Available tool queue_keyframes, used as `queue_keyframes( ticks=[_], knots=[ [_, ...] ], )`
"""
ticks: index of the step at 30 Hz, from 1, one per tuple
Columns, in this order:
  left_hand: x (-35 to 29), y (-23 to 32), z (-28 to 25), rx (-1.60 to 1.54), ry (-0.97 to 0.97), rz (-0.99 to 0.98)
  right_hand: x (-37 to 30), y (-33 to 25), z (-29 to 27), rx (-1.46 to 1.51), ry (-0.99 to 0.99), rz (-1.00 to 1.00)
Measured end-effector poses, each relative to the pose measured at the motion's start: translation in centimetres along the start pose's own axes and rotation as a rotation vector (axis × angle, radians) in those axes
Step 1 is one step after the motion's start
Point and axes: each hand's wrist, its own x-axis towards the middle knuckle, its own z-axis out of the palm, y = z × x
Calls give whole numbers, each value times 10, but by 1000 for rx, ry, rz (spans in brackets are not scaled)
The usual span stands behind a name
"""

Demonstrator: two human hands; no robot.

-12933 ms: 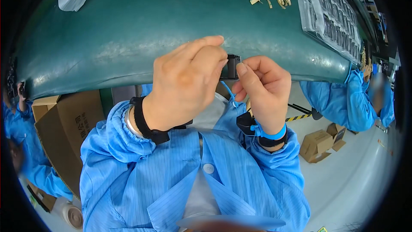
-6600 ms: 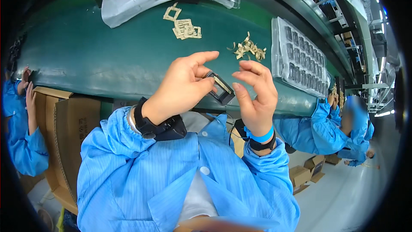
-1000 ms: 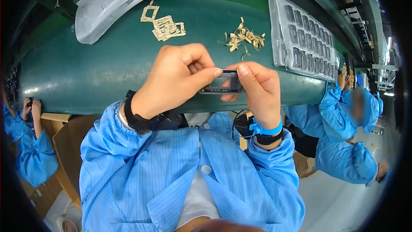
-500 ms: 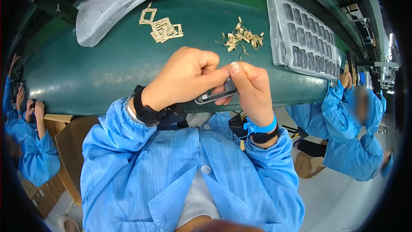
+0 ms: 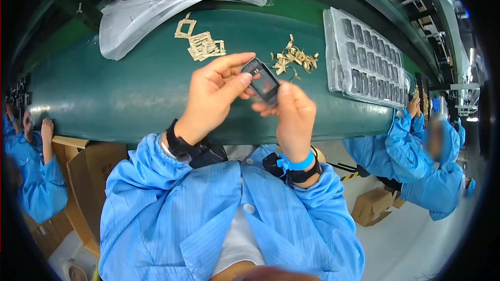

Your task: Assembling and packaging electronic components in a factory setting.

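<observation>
A small black rectangular plastic frame (image 5: 270, 96) with an open window is held tilted above the green work surface (image 5: 156, 83). My left hand (image 5: 208, 91) pinches its upper left end between thumb and fingers. At its lower right edge, my right hand (image 5: 294, 117) grips it the same way, fingertips partly behind it. Through the window some of my fingertips show. Just beyond my left hand lies a small heap of beige rectangular frame-shaped pieces (image 5: 199, 47). A loose pile of thin, curled beige strips (image 5: 292, 58) sits beyond my right hand.
On the right stands a stack of clear plastic trays (image 5: 332, 54) holding dark rectangular parts. Another clear tray (image 5: 190, 1) with black frames is at the far edge. Co-workers in blue sit at left (image 5: 39, 182) and right (image 5: 396, 145). A cardboard box (image 5: 94, 177) stands lower left.
Both hands have moved a little away from my body and apart, tilting the black frame so its open window faces up. My left hand now grips the frame's end. The view has shifted slightly.
</observation>
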Motion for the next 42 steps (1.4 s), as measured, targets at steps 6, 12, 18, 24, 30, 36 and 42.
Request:
queue_keyframes(
  ticks=[6, 12, 18, 24, 30, 36, 42],
  knots=[
    [29, 35, -33, 250, -428, -458, 1, -22, -10, -269, -379, 195],
    [25, 34, -26, 226, -367, -369, 10, -17, 0, -16, -203, 268],
    [-14, 18, -20, -185, 44, -396, 10, -5, 20, 237, -26, 201],
    [-16, 15, -33, -129, 51, -308, 8, -10, 21, 119, -156, 251],
    [-14, 20, -32, 15, -37, -321, 14, -18, 18, -37, -183, 253],
    [-12, 25, -30, 46, -54, -336, 14, -15, 17, -75, -194, 208],
    [-14, 21, -28, 3, -15, -329, 13, -8, 19, -43, -197, 118]
  ],
)
